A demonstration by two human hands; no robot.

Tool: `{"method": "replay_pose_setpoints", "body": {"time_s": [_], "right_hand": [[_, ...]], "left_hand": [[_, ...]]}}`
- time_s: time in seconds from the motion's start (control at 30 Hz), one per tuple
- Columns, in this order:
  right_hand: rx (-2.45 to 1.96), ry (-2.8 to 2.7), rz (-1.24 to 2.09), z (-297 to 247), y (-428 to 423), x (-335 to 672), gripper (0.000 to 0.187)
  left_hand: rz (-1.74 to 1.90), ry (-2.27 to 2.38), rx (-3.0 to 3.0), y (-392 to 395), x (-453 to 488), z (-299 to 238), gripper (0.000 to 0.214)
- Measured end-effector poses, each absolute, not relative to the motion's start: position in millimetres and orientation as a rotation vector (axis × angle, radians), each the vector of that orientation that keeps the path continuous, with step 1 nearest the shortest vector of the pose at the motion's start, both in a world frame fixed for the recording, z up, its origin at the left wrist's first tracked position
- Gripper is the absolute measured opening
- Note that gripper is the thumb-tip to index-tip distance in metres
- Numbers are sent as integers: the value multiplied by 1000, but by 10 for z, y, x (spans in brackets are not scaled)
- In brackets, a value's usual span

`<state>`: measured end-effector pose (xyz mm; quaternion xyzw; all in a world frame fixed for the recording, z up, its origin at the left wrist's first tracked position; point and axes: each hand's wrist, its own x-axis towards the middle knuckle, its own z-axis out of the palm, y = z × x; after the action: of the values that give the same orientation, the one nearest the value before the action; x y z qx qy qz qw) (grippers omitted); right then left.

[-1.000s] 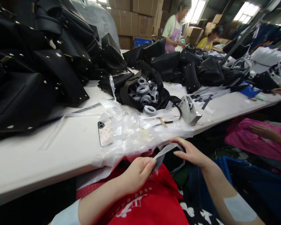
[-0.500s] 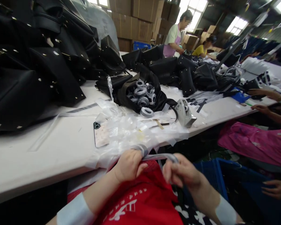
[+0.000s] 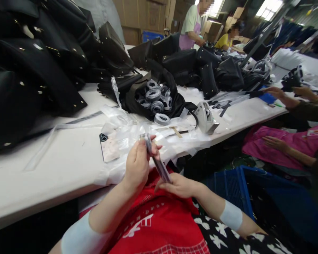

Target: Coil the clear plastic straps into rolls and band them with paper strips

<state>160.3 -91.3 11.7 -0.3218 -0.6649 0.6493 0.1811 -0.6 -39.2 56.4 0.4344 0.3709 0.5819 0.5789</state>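
Observation:
My left hand (image 3: 138, 162) is closed on the upper end of a grey strap in a clear sleeve (image 3: 157, 163), just in front of the table edge. My right hand (image 3: 179, 185) pinches the strap's lower end, over my red apron (image 3: 159, 225). The strap runs slanted between the two hands. Behind my hands lies a heap of clear plastic sleeves (image 3: 148, 139) on the white table (image 3: 50, 169).
A phone (image 3: 108, 146) lies by the plastic. A black bag holds several rolled grey straps (image 3: 155, 100). Black handbags (image 3: 34, 67) are piled at the left and back. A tape dispenser (image 3: 205, 118) stands right. A blue crate (image 3: 228, 185) is below. Another person's hands (image 3: 277, 143) are at the right.
My left hand rose toward the table edge with the strap's end. My right hand dropped toward my lap, turning the strap from level to slanted. The view shifted slightly.

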Motion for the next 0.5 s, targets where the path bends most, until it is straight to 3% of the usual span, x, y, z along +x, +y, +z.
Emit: {"method": "replay_pose_setpoints", "body": {"time_s": [0.07, 0.13, 0.23, 0.37, 0.5], "right_hand": [[-736, -1846, 2072, 241, -985, 1746, 45], [-743, -1693, 2181, 363, -981, 1975, 49], [-1094, -1684, 1910, 410, -806, 2303, 44], [-1384, -2072, 1366, 237, -580, 2436, 35], [-1277, -2040, 1377, 16, -602, 2345, 48]], "left_hand": [[1516, 1007, 1466, -341, -85, 333, 43], [1340, 1015, 1922, -345, -160, 133, 46], [843, 970, 2142, -438, -195, 42, 48], [472, 933, 1588, -534, -152, 210, 63], [451, 791, 850, -469, -210, 340, 64]]}}
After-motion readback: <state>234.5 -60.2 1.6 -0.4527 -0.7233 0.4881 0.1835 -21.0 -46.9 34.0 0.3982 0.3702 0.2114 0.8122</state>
